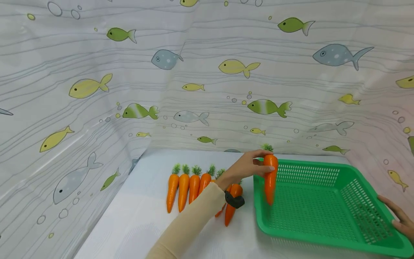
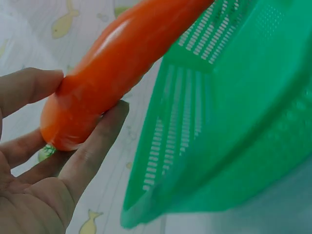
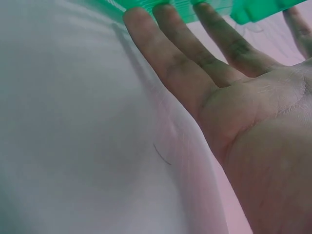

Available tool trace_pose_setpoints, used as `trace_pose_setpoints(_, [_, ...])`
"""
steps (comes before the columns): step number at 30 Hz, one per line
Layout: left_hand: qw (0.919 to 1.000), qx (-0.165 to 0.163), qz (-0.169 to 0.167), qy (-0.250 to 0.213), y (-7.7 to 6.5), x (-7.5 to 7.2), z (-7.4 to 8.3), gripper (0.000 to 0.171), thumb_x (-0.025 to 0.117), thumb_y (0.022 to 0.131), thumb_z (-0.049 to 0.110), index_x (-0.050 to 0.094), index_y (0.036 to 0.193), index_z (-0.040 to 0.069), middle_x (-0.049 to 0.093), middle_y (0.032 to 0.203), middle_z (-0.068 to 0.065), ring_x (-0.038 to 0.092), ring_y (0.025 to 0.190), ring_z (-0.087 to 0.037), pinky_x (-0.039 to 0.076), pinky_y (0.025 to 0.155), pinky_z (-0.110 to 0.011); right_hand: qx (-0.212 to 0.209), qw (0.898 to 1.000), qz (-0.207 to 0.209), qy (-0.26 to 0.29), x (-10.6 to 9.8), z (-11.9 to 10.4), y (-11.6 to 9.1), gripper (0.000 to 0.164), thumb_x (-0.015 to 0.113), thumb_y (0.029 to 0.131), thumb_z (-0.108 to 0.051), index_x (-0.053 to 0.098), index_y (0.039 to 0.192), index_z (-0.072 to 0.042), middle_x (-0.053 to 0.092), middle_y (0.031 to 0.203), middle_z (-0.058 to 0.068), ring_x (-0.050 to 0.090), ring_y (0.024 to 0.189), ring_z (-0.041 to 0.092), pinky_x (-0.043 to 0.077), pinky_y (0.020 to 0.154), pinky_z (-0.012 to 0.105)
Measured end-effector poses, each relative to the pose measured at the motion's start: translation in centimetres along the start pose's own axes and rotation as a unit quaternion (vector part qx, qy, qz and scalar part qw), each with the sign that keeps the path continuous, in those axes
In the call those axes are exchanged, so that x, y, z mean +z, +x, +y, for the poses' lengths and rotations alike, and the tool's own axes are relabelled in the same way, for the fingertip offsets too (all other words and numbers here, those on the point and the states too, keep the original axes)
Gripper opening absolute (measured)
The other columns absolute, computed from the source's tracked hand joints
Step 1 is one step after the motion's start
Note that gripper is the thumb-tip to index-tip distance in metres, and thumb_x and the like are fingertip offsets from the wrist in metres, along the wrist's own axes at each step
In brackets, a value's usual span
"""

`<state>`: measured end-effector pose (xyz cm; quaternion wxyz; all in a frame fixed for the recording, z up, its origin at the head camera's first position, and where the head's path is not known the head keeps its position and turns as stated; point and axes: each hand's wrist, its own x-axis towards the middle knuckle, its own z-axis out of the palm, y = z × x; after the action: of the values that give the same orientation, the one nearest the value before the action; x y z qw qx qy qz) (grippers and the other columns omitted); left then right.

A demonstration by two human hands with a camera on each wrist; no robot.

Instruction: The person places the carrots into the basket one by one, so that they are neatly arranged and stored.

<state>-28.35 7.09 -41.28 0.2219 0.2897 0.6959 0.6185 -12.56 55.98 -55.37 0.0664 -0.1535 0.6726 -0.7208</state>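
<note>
My left hand (image 1: pixel 247 166) pinches an orange carrot (image 1: pixel 270 176) near its thick top, between thumb and fingers. The carrot hangs tip down over the left side of a green plastic basket (image 1: pixel 310 238). In the left wrist view, the carrot (image 2: pixel 114 63) is held clear of the basket wall (image 2: pixel 163 146). At the basket's right rim rests my right hand (image 1: pixel 401 217), partly cut off by the frame edge. The right wrist view has that hand's fingers (image 3: pixel 170 66) extended, their tips touching the green basket. Inside the basket, the visible floor holds no carrots.
Several carrots (image 1: pixel 183 190) with green tufts lie in a row on the white table (image 1: pixel 129 219), left of the basket. My left forearm partly covers some of them. A fish-patterned sheet (image 1: pixel 207 100) rises behind and along the sides.
</note>
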Motion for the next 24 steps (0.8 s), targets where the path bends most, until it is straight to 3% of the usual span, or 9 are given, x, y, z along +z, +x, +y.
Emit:
trace_pose_setpoints(5, [0.9997, -0.010, -0.018, -0.013, 1.3, 2.6, -0.1, 0.052, 0.076, 0.096, 0.013, 0.058, 0.144, 0.012, 0.062, 0.121, 0.007, 0.071, 0.098, -0.012, 0.063, 0.080, -0.039, 0.020, 1.000, 0.012, -0.004, 0.2, 0.1, -0.1, 0.064, 0.021, 0.111, -0.005, 0.019, 0.157, -0.050, 0.042, 0.128, -0.034, 0.070, 0.100, 0.010, 0.063, 0.070, 0.045])
trace_pose_setpoints(12, [0.9993, -0.033, -0.015, -0.002, 3.4, 6.4, 0.5, 0.042, 0.080, 0.092, 0.010, 0.067, 0.131, 0.014, 0.065, 0.108, 0.007, 0.072, 0.081, -0.015, 0.064, 0.069, -0.036, 0.040, 0.998, 0.042, -0.003, 0.6, 0.1, -0.3, 0.060, 0.023, 0.112, -0.007, 0.020, 0.153, -0.050, 0.044, 0.125, -0.035, 0.069, 0.099, 0.007, 0.063, 0.071, 0.042])
trace_pose_setpoints(16, [0.9986, -0.049, -0.019, -0.005, 4.4, 8.3, 0.6, 0.040, 0.079, 0.092, 0.008, 0.067, 0.130, 0.015, 0.063, 0.107, 0.007, 0.072, 0.077, -0.017, 0.063, 0.067, -0.035, 0.059, 0.995, 0.064, -0.040, 0.9, 0.0, -0.6, 0.060, 0.025, 0.113, -0.009, 0.017, 0.153, -0.052, 0.034, 0.124, -0.035, 0.068, 0.096, 0.005, 0.063, 0.071, 0.042])
trace_pose_setpoints(21, [0.9975, -0.069, -0.012, 0.001, 5.4, 10.2, 0.4, 0.040, 0.079, 0.092, 0.007, 0.068, 0.129, 0.015, 0.062, 0.109, 0.010, 0.070, 0.077, -0.015, 0.062, 0.064, -0.032, 0.054, 0.997, 0.047, -0.043, 1.0, 0.2, -0.6, 0.063, 0.023, 0.113, -0.008, 0.007, 0.158, -0.048, 0.033, 0.129, -0.029, 0.067, 0.101, 0.003, 0.063, 0.075, 0.044])
trace_pose_setpoints(24, [0.9970, -0.077, -0.005, 0.005, 6.0, 11.1, 0.3, 0.040, 0.080, 0.091, 0.007, 0.069, 0.128, 0.016, 0.062, 0.109, 0.010, 0.070, 0.076, -0.015, 0.062, 0.063, -0.032, 0.069, 0.993, 0.051, -0.078, 1.0, 0.1, -0.5, 0.063, 0.022, 0.113, -0.011, 0.001, 0.159, -0.050, 0.026, 0.136, -0.028, 0.062, 0.102, -0.005, 0.063, 0.075, 0.040])
